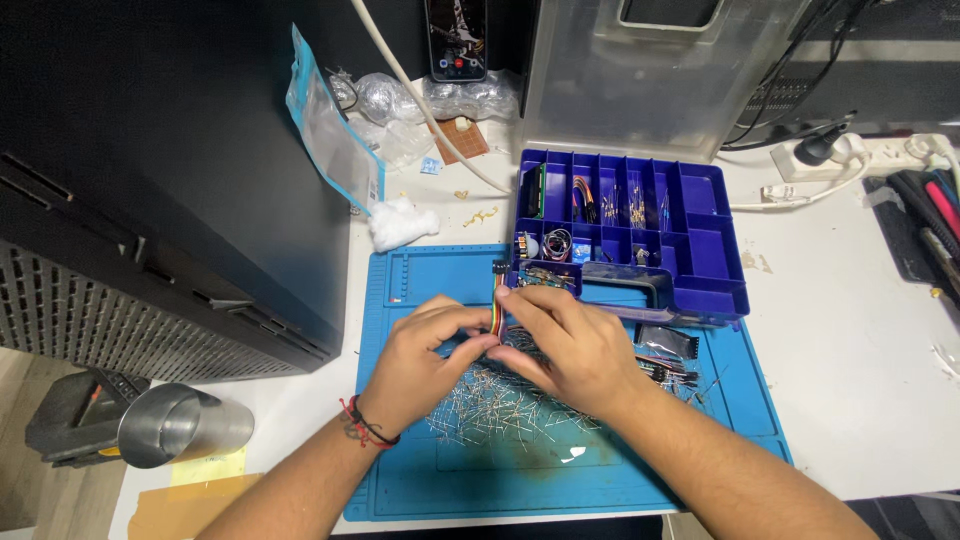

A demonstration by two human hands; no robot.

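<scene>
My left hand and my right hand meet over a blue work mat. Together they pinch a flat multicoloured ribbon of jumper wires that rises from between the fingers toward a blue parts organiser. A loose heap of small wire-legged components lies on the mat right under the hands. A red and black cord bracelet sits on my left wrist. What the fingertips grip inside the pinch is hidden.
A large black computer case stands at left, a metal cup beside it. A translucent plastic bin is behind the organiser, a phone propped further back. A white power strip and cables lie at right.
</scene>
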